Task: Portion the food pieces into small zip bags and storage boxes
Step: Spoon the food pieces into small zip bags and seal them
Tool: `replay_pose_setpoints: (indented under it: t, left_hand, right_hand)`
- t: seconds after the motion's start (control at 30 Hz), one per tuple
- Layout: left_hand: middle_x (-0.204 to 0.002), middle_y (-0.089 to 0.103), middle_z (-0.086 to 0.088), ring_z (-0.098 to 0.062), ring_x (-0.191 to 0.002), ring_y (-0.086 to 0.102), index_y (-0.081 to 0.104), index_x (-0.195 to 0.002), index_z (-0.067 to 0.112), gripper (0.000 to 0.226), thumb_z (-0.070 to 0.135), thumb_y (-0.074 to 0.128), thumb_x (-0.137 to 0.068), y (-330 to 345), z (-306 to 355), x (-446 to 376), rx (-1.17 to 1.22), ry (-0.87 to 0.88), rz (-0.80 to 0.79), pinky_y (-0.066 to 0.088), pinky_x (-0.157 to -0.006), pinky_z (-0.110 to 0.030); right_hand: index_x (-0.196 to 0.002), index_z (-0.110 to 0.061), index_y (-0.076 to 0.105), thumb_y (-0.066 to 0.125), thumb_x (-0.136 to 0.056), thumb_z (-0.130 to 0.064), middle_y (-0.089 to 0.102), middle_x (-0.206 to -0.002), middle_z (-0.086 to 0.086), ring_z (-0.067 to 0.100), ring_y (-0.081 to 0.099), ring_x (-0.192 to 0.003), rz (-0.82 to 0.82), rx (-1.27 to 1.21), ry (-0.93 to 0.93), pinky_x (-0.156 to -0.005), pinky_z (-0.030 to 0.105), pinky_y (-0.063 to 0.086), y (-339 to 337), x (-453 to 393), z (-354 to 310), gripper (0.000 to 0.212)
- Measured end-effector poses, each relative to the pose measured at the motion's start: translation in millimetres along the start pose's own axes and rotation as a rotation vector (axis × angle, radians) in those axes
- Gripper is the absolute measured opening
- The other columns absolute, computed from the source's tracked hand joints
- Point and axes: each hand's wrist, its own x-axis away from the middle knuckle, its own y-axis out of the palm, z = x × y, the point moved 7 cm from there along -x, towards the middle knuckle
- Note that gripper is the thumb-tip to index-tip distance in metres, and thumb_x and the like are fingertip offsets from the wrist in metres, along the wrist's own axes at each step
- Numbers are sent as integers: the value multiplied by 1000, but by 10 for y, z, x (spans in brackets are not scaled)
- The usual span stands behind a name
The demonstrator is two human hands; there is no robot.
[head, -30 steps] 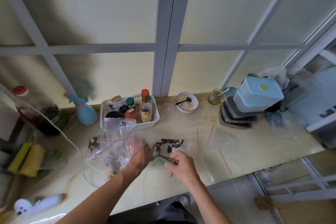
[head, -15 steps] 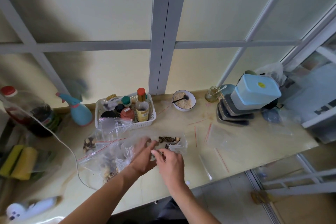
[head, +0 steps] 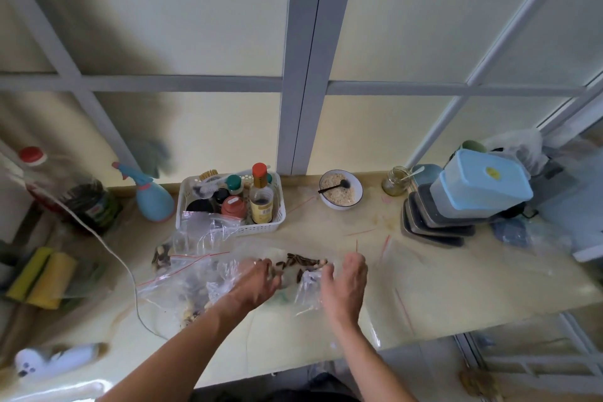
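A clear plastic bag with dark food pieces lies on the yellow counter, near its front edge. My left hand grips the bag's left side, fingertips among the pieces. On the bag's right edge, my right hand holds the plastic with the thumb raised. Left of them lie zip bags with red seals, holding mixed pieces. Empty zip bags lie flat to the right. A blue-lidded storage box tops a stack of dark trays at the back right.
A white basket of bottles stands behind the bags. Beside it are a bowl of oats with a black spoon, a small jar and a blue spray bottle. A white cable crosses the left side; yellow sponges lie far left.
The metal spoon my right hand held a second ago is out of sight. Both hands have moved onto the bag of dark pieces, the right hand shifting right to its edge.
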Motion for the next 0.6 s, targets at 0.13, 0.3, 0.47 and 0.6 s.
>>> replay_pose_setpoints:
  t: [0.13, 0.3, 0.47, 0.6]
  left_hand:
    - [-47, 51, 3, -2, -44, 49, 55, -61, 9, 41, 30, 57, -96, -35, -120, -26, 98, -186, -31, 46, -51, -19]
    - [-73, 43, 13, -18, -85, 51, 37, -70, 32, 35, 32, 48, -103, -128, -204, -81, 204, -369, 10, 41, -76, -27]
    - [-74, 52, 5, -19, -79, 55, 49, -71, 24, 39, 48, 44, -100, -203, -309, -74, 244, -473, 68, 42, -72, -31]
    - [-73, 63, -2, -19, -68, 60, 61, -76, 16, 44, 52, 45, -95, -171, -204, -53, 403, -417, 96, 51, -67, -37]
  right_hand:
    - [-135, -10, 40, 74, -82, -56, 49, -134, 15, 38, 48, -128, -353, 383, 262, -91, 38, 48, 168, -247, 378, 79]
    - [-103, -12, 66, 58, -94, -25, 71, -115, 13, 34, 67, -107, -496, 445, 189, -73, 31, 51, 197, -505, 199, 18]
    - [-105, -15, 60, 60, -93, -23, 68, -114, 4, 25, 60, -97, -544, 305, -4, -71, 25, 40, 214, -647, -244, 15]
    - [-104, -12, 63, 58, -92, -22, 66, -101, 1, 22, 56, -87, -617, 357, -66, -68, 23, 40, 223, -653, -366, 16]
